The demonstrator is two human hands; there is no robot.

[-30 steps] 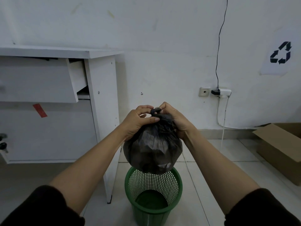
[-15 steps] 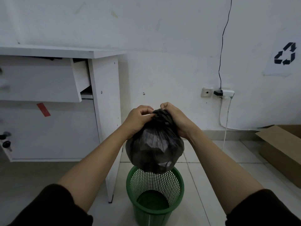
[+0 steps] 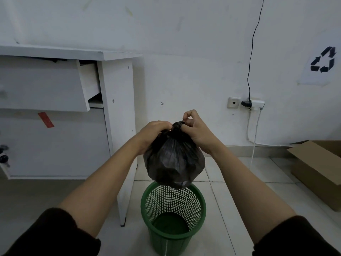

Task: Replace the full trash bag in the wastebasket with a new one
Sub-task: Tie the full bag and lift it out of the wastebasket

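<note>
Black full trash bag (image 3: pixel 173 159), bulging, hanging in the air just above the green mesh wastebasket (image 3: pixel 173 215), clear of its rim so nothing snags. Gathered neck pinched from both sides: left hand (image 3: pixel 154 131) curled around the bunched plastic below the knot, right hand (image 3: pixel 194 126) nipping the twisted top, probably to cinch it shut. Basket unlined, beside the white desk (image 3: pixel 116 126).
</note>
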